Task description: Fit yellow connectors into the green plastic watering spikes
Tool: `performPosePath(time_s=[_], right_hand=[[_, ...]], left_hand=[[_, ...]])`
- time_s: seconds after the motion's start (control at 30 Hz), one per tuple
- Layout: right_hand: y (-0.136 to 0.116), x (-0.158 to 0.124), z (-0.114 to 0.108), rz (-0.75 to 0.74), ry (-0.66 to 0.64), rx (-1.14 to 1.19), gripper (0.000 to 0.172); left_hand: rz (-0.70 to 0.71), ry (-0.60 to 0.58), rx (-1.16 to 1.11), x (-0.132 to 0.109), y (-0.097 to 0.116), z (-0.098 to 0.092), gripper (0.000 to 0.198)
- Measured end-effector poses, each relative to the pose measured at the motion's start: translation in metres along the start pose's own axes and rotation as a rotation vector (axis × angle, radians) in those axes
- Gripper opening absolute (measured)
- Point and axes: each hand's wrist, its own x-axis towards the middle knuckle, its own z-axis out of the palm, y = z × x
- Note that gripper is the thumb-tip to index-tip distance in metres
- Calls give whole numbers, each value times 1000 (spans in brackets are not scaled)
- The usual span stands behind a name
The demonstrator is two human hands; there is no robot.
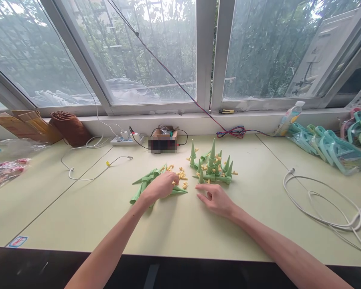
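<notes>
Yellow pegs (183, 177) lay beside my curled left hand (165, 184) — couldn't tell its grip; green cones (212, 158) stood beyond my unclenched right hand (217, 199).

Bare left hand (167, 184), right hand (217, 199) and forearms (266, 233) — the left forearm (117, 243) has a speck (134, 215), perhaps a mole.

Bare tabletop (180, 228) leaves passage at lower centre. Higher up, a green pile (143, 185) left of centre and green spikes (212, 160) right of centre block the way; looped cable (343, 229) obstructs the right.
</notes>
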Motion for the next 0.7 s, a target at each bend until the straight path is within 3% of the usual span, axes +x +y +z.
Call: performPosePath(time_s=[0.17,0.37,0.7], right_hand=[[0,-1,0,10,-2,-10,28],[1,-1,1,8,-1,1,28],[1,-1,2,-8,41,-9,24]], left_hand=[[42,-3,-21,0,0,2,19],[46,-91,116,3,5,1,26],[87,-50,89,1,4,2,17]])
